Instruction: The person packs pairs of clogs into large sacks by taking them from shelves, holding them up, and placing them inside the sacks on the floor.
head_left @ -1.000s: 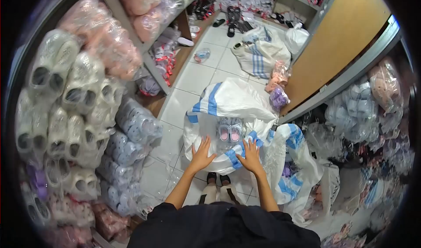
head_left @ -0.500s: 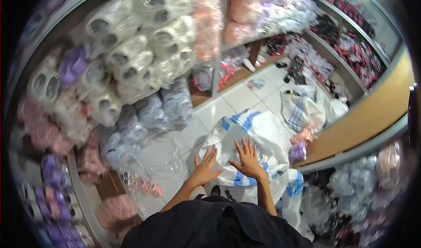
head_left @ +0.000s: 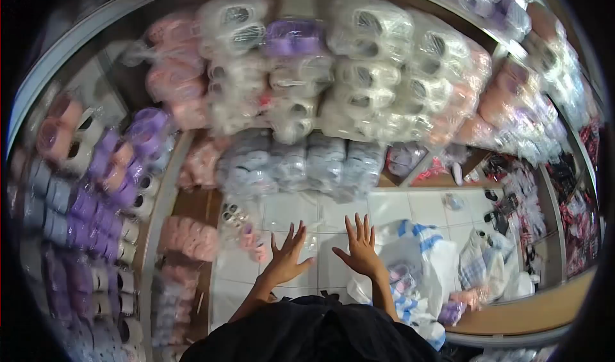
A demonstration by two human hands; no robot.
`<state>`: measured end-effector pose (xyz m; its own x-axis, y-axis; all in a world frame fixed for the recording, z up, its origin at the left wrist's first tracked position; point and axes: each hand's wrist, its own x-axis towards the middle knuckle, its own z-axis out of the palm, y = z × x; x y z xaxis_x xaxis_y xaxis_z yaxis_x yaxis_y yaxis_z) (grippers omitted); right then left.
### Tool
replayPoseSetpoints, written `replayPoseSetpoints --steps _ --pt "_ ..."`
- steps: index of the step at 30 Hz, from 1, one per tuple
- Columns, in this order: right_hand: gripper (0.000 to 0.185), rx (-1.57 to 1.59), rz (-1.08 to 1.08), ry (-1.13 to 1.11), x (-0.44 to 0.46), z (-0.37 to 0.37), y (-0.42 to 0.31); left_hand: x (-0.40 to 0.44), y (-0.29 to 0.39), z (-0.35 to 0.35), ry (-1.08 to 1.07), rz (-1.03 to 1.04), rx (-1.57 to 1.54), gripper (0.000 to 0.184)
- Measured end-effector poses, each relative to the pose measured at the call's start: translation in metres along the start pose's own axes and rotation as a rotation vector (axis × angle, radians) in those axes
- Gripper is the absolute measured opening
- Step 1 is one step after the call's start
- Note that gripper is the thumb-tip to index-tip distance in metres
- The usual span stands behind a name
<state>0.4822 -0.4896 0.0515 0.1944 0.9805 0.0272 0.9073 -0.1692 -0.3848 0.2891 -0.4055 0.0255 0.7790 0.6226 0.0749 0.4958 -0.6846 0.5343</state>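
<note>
My left hand (head_left: 288, 259) is held out over the tiled floor with its fingers spread and nothing in it. My right hand (head_left: 360, 249) is likewise open, palm down, beside the left edge of a large white sack with blue stripes (head_left: 437, 261). The sack gapes, and plastic-wrapped footwear (head_left: 402, 276) shows in its mouth. Small loose pink shoes (head_left: 257, 252) lie on the floor to the left of my left hand. Neither hand appears to touch anything.
Shelves ahead bear stacked cream clogs in clear plastic (head_left: 364, 80), with grey-blue wrapped pairs (head_left: 327, 163) below. Purple pairs (head_left: 96, 218) fill the left rack. Another sack with checked cloth (head_left: 480, 266) and a purple packet (head_left: 452, 312) lie right, near a curved wooden edge (head_left: 532, 318).
My view has swung left toward the shelves, so the striped sack sits further right. Both hands stay open and spread; my right hand is now beside the sack rather than over it.
</note>
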Motion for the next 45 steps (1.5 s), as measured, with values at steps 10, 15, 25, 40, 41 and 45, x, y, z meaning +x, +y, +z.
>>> replayPoseSetpoints --steps 10,15,25,40,41,45 --pt "0.080 -0.001 -0.370 -0.170 0.065 0.084 -0.145 -0.119 -0.108 -0.051 0.164 -0.345 -0.038 0.082" --pt "0.076 0.016 -0.557 -0.200 0.088 0.106 -0.209 -0.155 -0.150 -0.073 0.266 -0.414 -0.073 0.080" --pt "0.078 0.039 -0.676 -0.180 0.164 0.117 -0.278 -0.143 -0.218 -0.129 0.323 -0.444 -0.235 0.078" --pt "0.074 0.473 -0.755 -0.127 0.434 0.214 -0.362 0.032 -0.444 -0.179 0.919 -0.350 -1.551 0.038" --pt "0.074 0.485 -0.794 -0.076 0.455 0.226 -0.365 0.050 -0.458 -0.187 1.021 -0.521 -1.574 0.032" --pt "0.073 0.516 -0.628 -0.112 0.526 0.248 -0.386 0.084 -0.489 -0.206 1.360 -0.596 -1.639 0.028"
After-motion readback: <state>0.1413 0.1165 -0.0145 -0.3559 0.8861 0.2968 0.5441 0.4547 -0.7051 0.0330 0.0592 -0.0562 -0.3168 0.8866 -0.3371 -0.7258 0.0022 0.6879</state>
